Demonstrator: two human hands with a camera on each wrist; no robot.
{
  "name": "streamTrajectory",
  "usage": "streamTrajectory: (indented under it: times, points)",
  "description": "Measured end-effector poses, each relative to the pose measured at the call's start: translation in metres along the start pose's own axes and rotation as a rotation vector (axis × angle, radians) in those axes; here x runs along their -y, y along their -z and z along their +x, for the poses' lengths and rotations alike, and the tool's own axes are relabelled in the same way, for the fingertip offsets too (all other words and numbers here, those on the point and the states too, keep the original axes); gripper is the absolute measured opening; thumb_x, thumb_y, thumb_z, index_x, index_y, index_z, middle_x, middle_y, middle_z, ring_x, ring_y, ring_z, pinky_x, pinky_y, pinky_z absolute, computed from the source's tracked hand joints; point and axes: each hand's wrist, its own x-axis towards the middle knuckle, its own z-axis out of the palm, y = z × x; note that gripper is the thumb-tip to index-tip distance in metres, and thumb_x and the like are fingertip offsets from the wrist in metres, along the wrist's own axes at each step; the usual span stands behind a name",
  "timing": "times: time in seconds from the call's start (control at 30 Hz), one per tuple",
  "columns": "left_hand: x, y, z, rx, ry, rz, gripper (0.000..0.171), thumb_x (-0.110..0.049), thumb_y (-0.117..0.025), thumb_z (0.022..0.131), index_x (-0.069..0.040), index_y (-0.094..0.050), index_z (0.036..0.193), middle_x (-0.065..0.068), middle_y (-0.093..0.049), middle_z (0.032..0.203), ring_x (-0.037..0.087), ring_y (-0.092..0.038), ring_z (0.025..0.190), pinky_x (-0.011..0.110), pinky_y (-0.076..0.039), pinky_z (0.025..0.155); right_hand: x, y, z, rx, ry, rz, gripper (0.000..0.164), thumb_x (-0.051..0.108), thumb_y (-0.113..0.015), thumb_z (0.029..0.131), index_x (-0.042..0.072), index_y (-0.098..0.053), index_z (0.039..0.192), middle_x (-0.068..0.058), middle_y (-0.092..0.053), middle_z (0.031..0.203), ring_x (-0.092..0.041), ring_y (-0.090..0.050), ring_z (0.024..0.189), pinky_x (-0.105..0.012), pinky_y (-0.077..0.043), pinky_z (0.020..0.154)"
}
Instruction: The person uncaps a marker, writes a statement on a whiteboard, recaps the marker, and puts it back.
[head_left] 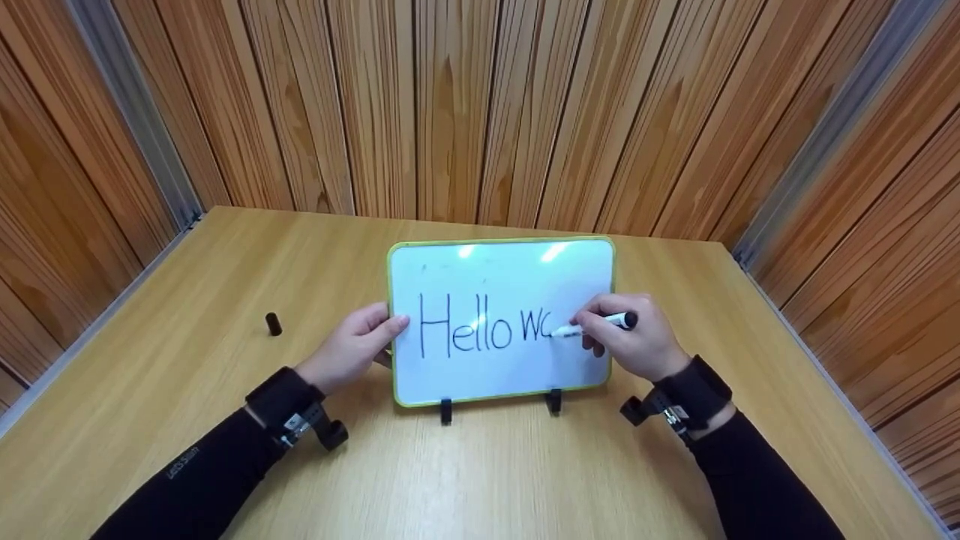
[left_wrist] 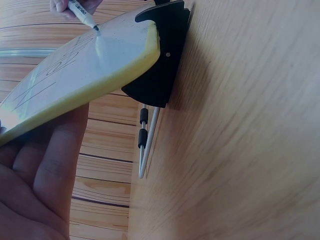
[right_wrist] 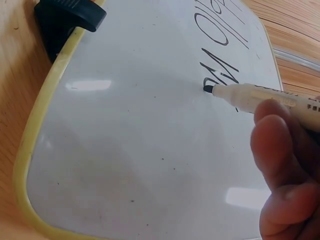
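Note:
A small whiteboard (head_left: 480,375) with a yellow-green rim leans upright on a black stand (left_wrist: 167,55). Black handwriting on it reads "Hello W" plus a partly drawn round letter. My left hand (head_left: 356,341) grips the board's left edge, thumb on the front face and fingers behind, as the left wrist view also shows. Between thumb and fingers, my right hand (head_left: 630,334) pinches a white marker (right_wrist: 245,96). Its black tip touches the board at the unfinished round letter. The marker's rear end is black and points right.
A black marker cap (head_left: 274,324) lies on the wooden table (head_left: 187,330) to the left of the board. Two black stand hooks (head_left: 446,412) hold the board's lower edge. Wood-plank walls (head_left: 450,112) enclose the table at the back and sides.

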Motion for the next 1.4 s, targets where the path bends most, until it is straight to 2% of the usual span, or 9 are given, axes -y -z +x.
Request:
streamTrajectory:
  times: [0.27, 0.53, 1.0, 1.17, 1.4]
  points:
    - [0.0001, 0.0004, -0.0003, -0.009, 0.017, 0.01, 0.042, -0.021, -0.05, 0.121, 0.011, -0.058, 0.147, 0.025, -0.076, 0.133, 0.025, -0.08, 0.105, 0.037, -0.068, 0.08, 0.0021, 0.0028, 0.0008, -0.061, -0.014, 0.011, 0.024, -0.007, -0.068, 0.104, 0.005, -0.081, 0.089, -0.005, -0.073, 0.071, -0.024, -0.066, 0.058, -0.027, -0.06, 0.055]
    - [0.0, -0.0002, -0.001, -0.012, 0.018, 0.015, 0.043, -0.022, -0.05, 0.121, 0.011, -0.057, 0.147, 0.025, -0.076, 0.132, 0.027, -0.08, 0.104, 0.038, -0.068, 0.081, 0.0032, 0.0017, 0.0022, -0.125, 0.001, -0.034, 0.021, -0.004, -0.07, 0.105, 0.006, -0.083, 0.092, -0.001, -0.076, 0.076, -0.024, -0.069, 0.062, -0.023, -0.057, 0.06]
    - [0.0001, 0.0004, -0.0004, -0.011, 0.016, 0.018, 0.043, -0.021, -0.05, 0.12, 0.011, -0.057, 0.147, 0.026, -0.076, 0.132, 0.027, -0.08, 0.105, 0.037, -0.068, 0.081, 0.0018, -0.0019, 0.0031, -0.108, 0.064, -0.011, 0.018, -0.004, -0.07, 0.106, 0.004, -0.083, 0.096, -0.002, -0.077, 0.078, -0.024, -0.069, 0.063, -0.022, -0.055, 0.06]
    - [-0.0005, 0.0007, -0.0013, 0.005, 0.006, 0.015, 0.043, -0.021, -0.049, 0.121, 0.012, -0.056, 0.148, 0.026, -0.076, 0.133, 0.025, -0.08, 0.105, 0.037, -0.068, 0.081, 0.0007, -0.0004, 0.0034, -0.096, 0.051, 0.026, 0.019, -0.006, -0.069, 0.105, 0.002, -0.083, 0.095, -0.005, -0.077, 0.077, -0.022, -0.069, 0.063, -0.022, -0.056, 0.06]
    - [-0.0011, 0.0005, -0.0009, 0.004, 0.003, 0.02, 0.043, -0.021, -0.049, 0.121, 0.012, -0.057, 0.147, 0.025, -0.076, 0.131, 0.026, -0.08, 0.105, 0.037, -0.068, 0.081, 0.0012, 0.0046, 0.0025, -0.121, 0.038, 0.046, 0.023, -0.007, -0.067, 0.106, 0.005, -0.084, 0.096, -0.006, -0.077, 0.078, -0.021, -0.07, 0.064, -0.026, -0.059, 0.063]
